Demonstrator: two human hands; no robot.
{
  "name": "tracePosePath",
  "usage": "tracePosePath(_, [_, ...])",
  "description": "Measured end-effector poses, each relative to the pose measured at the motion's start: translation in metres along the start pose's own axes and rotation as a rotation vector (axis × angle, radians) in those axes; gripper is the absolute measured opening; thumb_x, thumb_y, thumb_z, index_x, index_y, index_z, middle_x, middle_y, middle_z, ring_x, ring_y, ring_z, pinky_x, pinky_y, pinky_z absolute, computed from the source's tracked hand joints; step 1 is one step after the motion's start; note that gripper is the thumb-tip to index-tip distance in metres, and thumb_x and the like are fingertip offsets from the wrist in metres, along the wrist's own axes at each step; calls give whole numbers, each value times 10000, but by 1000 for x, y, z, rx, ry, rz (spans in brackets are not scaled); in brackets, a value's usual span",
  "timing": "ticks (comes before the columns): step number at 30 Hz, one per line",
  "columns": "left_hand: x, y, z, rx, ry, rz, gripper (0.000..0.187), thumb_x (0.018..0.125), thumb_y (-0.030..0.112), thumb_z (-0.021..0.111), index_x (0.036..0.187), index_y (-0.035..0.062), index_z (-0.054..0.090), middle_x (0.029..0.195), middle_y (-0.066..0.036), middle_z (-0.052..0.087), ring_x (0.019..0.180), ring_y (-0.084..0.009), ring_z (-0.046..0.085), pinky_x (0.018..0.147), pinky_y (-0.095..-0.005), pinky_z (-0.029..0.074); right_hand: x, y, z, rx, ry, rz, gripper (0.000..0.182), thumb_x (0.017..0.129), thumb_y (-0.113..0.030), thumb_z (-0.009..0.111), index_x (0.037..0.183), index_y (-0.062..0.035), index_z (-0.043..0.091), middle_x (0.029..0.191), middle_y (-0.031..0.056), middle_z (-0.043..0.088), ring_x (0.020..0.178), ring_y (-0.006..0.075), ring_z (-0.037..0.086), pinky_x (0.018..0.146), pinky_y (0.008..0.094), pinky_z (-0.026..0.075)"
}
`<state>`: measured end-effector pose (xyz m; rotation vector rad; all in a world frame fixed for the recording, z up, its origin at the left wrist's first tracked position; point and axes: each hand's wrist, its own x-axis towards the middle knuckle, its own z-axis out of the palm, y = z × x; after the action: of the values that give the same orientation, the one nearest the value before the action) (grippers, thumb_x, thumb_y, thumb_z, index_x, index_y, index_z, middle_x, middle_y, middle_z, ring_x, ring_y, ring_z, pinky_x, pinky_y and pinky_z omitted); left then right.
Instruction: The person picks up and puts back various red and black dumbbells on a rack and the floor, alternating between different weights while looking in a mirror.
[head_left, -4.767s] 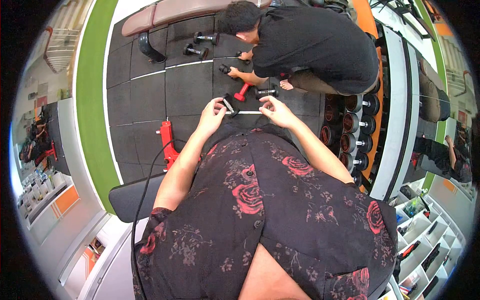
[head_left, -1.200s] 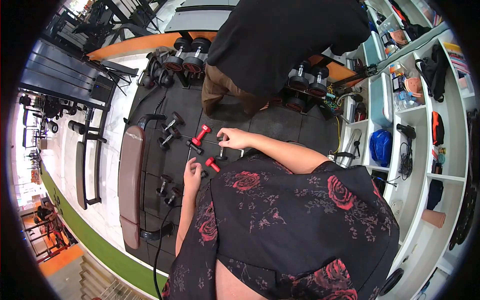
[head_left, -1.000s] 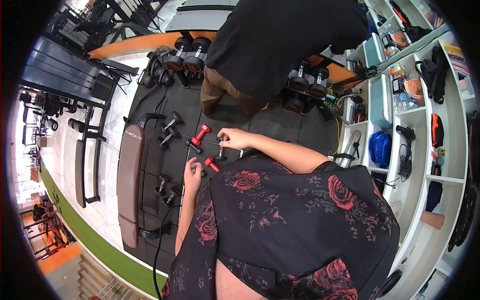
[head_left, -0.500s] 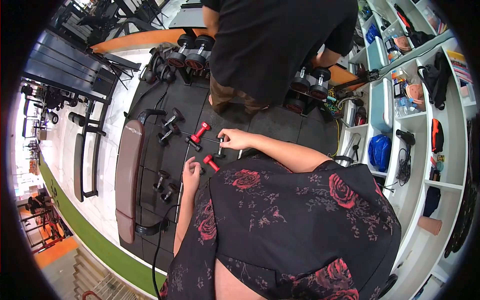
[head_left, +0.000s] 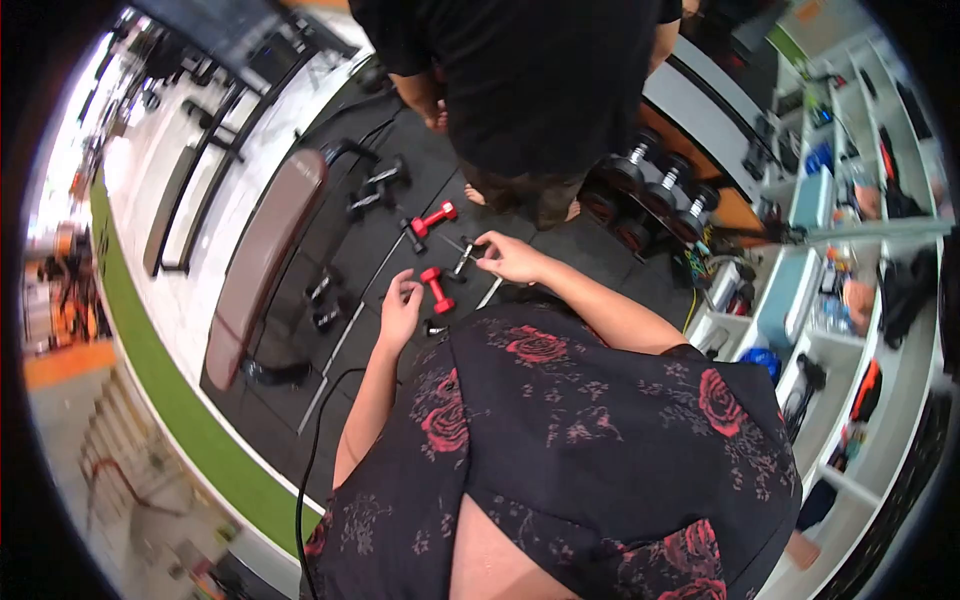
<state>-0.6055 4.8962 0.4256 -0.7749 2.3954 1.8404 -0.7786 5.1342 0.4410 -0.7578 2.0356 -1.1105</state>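
Scanning left to right: brown bench (head_left: 265, 265); left hand (head_left: 401, 306) loosely curled, empty, near a red dumbbell (head_left: 437, 290) lying on the floor mats (head_left: 600, 248). Black dumbbell (head_left: 463, 262) lies just beside right hand (head_left: 512, 258) in view; fingers half-bent, grasping nothing visible, contact uncertain. Handle marking too blurred to read. White shelving (head_left: 905, 425) holds a teal box (head_left: 788, 302) and blue bag (head_left: 762, 363).

Can't fully see a dumbbell (head_left: 463, 260) behind the right hand (head_left: 515, 257), nor another person (head_left: 535, 90), cut off at twelve o'clock.
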Motion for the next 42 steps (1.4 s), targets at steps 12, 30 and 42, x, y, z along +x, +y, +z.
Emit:
tracePosePath(12, [-70,-62,-4,354,82,-74,456,855,204,639,1252,12,522,1004,-169,637,867,-287,628,819,-374,506,32,66,38,-179,-319,162,537,881,-313,669,1283,-8,486,949,139,663,828,233,646,763,358,509])
tracePosePath(30, [-125,-87,5,255,202,-363,478,856,223,651,1250,-13,518,1000,-172,656,958,-299,635,863,-389,497,62,22,79,-367,-583,68,566,858,-349,660,1276,-5,496,994,159,667,961,287,646,863,380,495])
tracePosePath(42, [-136,-91,12,171,227,-373,450,843,225,649,1208,-18,548,1018,-175,647,988,-303,627,891,-383,487,52,23,81,-394,-598,75,498,868,-333,669,1235,-24,534,985,131,673,932,240,646,840,362,493])
